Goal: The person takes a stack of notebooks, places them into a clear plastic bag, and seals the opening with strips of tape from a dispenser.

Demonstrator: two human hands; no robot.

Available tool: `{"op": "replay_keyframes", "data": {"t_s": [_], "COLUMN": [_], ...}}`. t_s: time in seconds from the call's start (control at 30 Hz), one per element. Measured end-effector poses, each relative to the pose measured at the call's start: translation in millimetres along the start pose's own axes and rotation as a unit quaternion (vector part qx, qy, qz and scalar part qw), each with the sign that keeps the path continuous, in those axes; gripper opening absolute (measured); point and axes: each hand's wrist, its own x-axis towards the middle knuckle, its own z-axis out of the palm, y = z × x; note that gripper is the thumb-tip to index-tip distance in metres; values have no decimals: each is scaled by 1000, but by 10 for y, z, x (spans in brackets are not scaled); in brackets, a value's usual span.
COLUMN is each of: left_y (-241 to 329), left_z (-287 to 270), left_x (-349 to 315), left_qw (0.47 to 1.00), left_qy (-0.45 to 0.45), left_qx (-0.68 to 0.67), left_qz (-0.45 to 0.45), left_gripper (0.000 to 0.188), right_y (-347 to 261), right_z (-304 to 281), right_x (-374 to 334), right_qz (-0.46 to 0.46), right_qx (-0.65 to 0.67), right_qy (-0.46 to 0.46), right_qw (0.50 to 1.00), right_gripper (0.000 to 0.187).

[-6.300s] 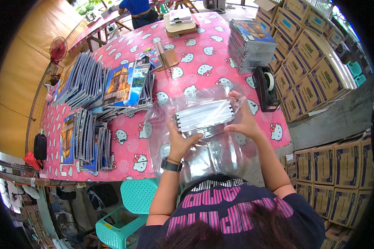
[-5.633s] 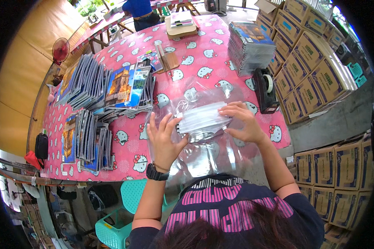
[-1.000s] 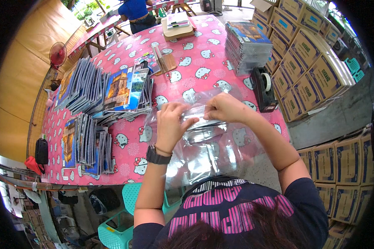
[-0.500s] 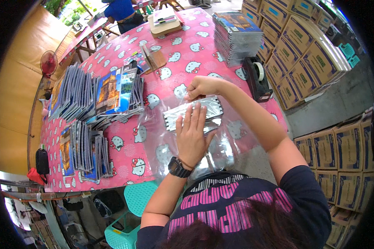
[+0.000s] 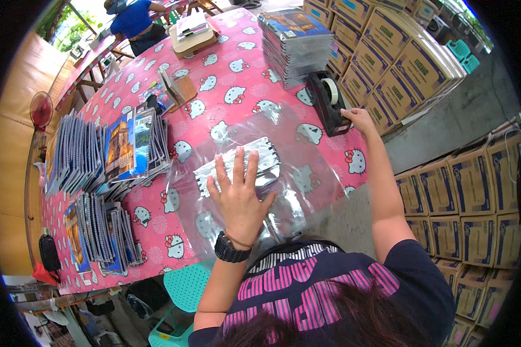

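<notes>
Pink cartoon-print table (image 5: 228,52) fills most of my view; clock read with the silvery-white bundle (image 5: 269,162) as hub, twelve pointing away from the worker. Cardboard boxes (image 5: 370,58): stacked at two o'clock, beyond the table edge. Clear plastic sheet (image 5: 312,168): spread around the bundle on the near part of the table. Spiral-bound notebooks (image 5: 78,150): leaning in rows at nine o'clock. Tall notebook pile (image 5: 295,52): upright at one. Bundle: at the hub, dark notched ends showing, partly hidden by fingers. Black tape dispenser (image 5: 330,118): two o'clock, close to the table's right edge. Left hand (image 5: 237,196): palm down, fingers spread wide, laid over the bundle. Right hand (image 5: 360,120): fingers drawn in narrow at the dispenser's near end; whether they pinch any tape, I cannot tell. Pale tape roll (image 5: 330,91): seated in the dispenser, near the right fingertips.
</notes>
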Motion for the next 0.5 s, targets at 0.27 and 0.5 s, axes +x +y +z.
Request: {"op": "replay_keyframes", "data": {"t_s": [0.27, 0.5], "left_y": [-42, -44], "left_z": [-57, -46], "left_x": [-43, -42], "left_qw": [999, 1000], "left_qy": [-24, -10], "left_qx": [9, -3], "left_qz": [-22, -24], "left_gripper": [93, 94], "right_y": [139, -1364], "right_z": [153, 1028], "right_x": [-811, -987], "right_qz": [36, -87], "right_qx": [281, 301], "right_qy": [-11, -440], "right_qw": [959, 841], "right_gripper": [15, 19]}}
